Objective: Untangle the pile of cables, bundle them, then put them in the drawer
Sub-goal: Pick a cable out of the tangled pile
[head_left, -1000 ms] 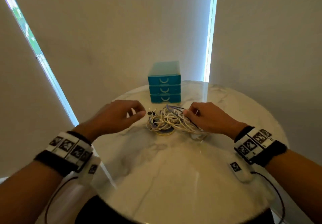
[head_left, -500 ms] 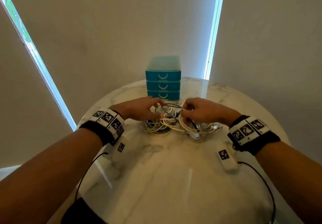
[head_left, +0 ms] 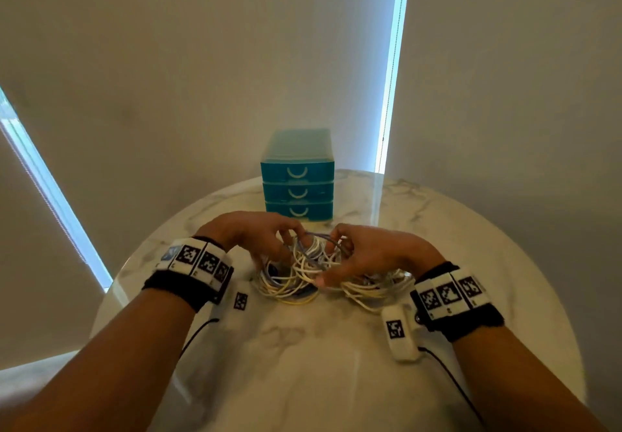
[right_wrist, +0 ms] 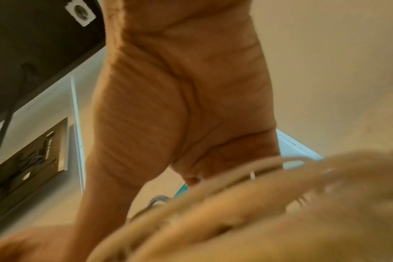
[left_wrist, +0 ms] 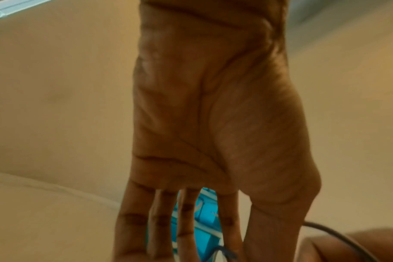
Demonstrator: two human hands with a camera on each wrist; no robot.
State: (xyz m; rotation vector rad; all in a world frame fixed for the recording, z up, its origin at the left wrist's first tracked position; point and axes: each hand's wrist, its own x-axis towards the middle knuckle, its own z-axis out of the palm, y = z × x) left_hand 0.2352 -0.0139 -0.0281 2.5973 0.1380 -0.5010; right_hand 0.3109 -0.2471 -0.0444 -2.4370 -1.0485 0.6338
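Observation:
A tangled pile of white, cream and purple-grey cables (head_left: 296, 285) lies on the round marble table (head_left: 303, 364), in front of a teal three-drawer unit (head_left: 298, 176) whose drawers are all closed. My left hand (head_left: 286, 243) reaches into the pile from the left, its fingers hooked round a purple-grey loop. My right hand (head_left: 336, 256) grips a bunch of strands from the right, with the thumb underneath. In the left wrist view the fingers (left_wrist: 186, 230) point down with a dark cable (left_wrist: 222, 251) at their tips. Blurred cream cables (right_wrist: 236, 212) fill the right wrist view.
The drawer unit stands at the table's far edge against closed blinds. Bright window slits (head_left: 390, 78) run down the right and the left (head_left: 50, 196). The table's rim (head_left: 111, 297) curves close by the left wrist. Thin black wires trail from both wristbands.
Both hands have closed in on the pile from either side and taken hold of strands. The top loops are now lifted off the table between them.

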